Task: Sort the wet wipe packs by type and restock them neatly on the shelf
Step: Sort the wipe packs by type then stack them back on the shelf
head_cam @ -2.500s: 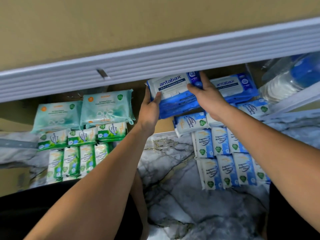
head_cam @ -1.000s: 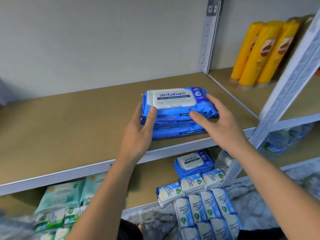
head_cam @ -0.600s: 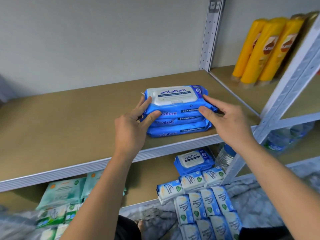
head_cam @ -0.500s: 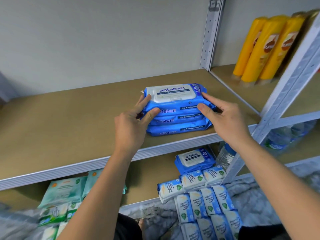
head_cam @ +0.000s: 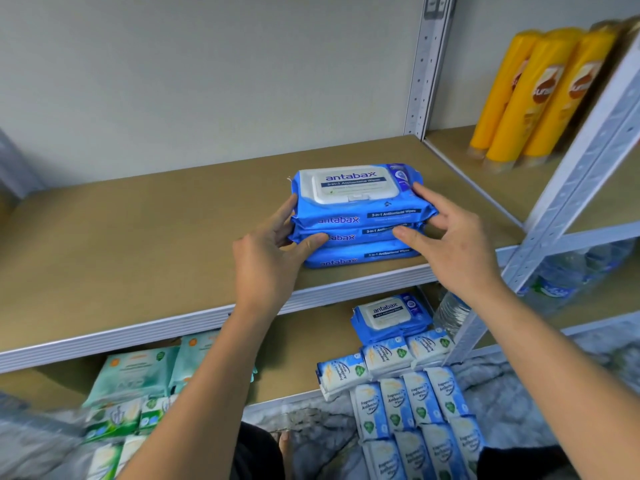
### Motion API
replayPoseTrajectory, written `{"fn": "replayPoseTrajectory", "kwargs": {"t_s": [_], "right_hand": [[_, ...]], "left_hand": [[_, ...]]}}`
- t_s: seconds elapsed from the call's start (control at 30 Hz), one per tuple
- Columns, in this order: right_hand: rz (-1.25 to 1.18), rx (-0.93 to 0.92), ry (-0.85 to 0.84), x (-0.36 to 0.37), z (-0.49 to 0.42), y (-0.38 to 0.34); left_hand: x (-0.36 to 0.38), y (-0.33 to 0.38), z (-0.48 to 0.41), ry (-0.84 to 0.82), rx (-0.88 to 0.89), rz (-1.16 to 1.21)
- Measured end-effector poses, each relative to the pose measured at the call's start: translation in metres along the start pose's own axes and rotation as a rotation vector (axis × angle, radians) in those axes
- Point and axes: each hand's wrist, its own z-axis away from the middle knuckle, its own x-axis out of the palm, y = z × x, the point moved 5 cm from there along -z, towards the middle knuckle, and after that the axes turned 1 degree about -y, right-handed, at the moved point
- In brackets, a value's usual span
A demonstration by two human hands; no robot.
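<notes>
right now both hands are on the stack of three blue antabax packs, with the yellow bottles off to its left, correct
No. The head view shows the yellow bottles to the right of the stack of three blue antabax packs, not the left. The left hand and right hand both rest on that stack.

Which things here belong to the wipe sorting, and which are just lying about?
Belong: stack of three blue Antabax wipe packs, touched by left hand and right hand; single blue Antabax pack below; small white-and-blue wipe packs; green and teal wipe packs; tan shelf board.
Lying about: yellow plastic bottles; clear water bottles.
</notes>
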Motion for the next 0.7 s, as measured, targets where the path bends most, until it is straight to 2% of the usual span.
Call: {"fn": "replayPoseTrajectory", "kwargs": {"t_s": [0.27, 0.37, 0.53, 0.7], "right_hand": [[0.057, -0.029, 0.03, -0.013, 0.002, 0.001], [0.053, -0.036, -0.022, -0.015, 0.005, 0.001], [0.115, 0.042, -0.11, -0.013, 0.011, 0.011], [0.116, 0.063, -0.041, -0.007, 0.015, 0.017]], "left_hand": [[-0.005, 0.001, 0.001, -0.057, 0.022, -0.042], [-0.006, 0.0, 0.003, -0.061, 0.044, -0.043], [-0.003, 0.0, 0.009, -0.134, 0.093, -0.193], [-0.001, -0.002, 0.005, -0.118, 0.138, -0.26]]}}
